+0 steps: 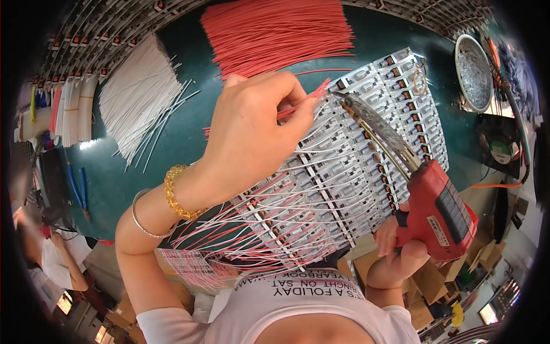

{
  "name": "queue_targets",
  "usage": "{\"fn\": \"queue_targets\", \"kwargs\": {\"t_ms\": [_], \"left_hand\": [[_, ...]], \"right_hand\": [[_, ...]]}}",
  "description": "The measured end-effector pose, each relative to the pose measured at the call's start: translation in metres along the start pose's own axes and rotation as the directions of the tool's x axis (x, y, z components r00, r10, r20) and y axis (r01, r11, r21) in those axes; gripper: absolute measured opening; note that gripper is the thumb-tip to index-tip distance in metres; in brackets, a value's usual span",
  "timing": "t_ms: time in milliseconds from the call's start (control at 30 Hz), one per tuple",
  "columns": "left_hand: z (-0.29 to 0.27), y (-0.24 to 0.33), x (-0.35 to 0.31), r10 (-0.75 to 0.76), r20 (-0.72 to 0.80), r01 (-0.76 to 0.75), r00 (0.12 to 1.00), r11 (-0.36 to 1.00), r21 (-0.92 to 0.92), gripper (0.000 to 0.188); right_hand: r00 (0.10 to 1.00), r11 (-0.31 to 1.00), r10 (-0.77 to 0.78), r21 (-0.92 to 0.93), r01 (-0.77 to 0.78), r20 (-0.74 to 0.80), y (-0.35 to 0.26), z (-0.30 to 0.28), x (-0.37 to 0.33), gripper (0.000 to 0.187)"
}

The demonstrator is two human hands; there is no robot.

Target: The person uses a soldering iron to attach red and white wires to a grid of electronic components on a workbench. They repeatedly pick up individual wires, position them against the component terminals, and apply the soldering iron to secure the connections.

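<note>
My left hand [255, 129] is closed, with a few thin red wires [321, 90] pinched between thumb and forefinger. Their ends reach over the upper edge of a panel of small circuit boards [366, 155]. In my right hand [404, 252] is a red soldering gun [438, 209], gripped at its handle. Its metal tip slants up and left, close to the ends of the red wires; whether they touch, I cannot tell. Rows of white and red wires stick out from the panel's left part and hang toward me.
A heap of red wires [281, 34] lies at the far side, with a pile of white wires [140, 92] left of it. Blue-handled pliers [79, 186] lie at left. A round dish [473, 73] and a black fan [501, 146] stand at right. Another person [60, 258] sits at far left.
</note>
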State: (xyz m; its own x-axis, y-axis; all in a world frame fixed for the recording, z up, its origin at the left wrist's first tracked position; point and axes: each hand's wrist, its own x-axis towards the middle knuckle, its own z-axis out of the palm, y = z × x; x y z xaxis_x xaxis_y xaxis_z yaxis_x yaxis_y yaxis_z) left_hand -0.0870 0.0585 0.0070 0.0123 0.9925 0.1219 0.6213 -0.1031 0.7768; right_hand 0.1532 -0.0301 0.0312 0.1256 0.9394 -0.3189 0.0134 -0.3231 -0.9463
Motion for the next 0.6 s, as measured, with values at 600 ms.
{"fn": "queue_targets", "kwargs": {"t_ms": [600], "left_hand": [[0.004,0.000,0.001,0.072,-0.042,-0.069,0.997,0.996,0.063,0.015]], "right_hand": [[0.974,0.975,-0.219,-0.024,0.220,0.054,0.009,-0.003,0.004,0.075]]}}
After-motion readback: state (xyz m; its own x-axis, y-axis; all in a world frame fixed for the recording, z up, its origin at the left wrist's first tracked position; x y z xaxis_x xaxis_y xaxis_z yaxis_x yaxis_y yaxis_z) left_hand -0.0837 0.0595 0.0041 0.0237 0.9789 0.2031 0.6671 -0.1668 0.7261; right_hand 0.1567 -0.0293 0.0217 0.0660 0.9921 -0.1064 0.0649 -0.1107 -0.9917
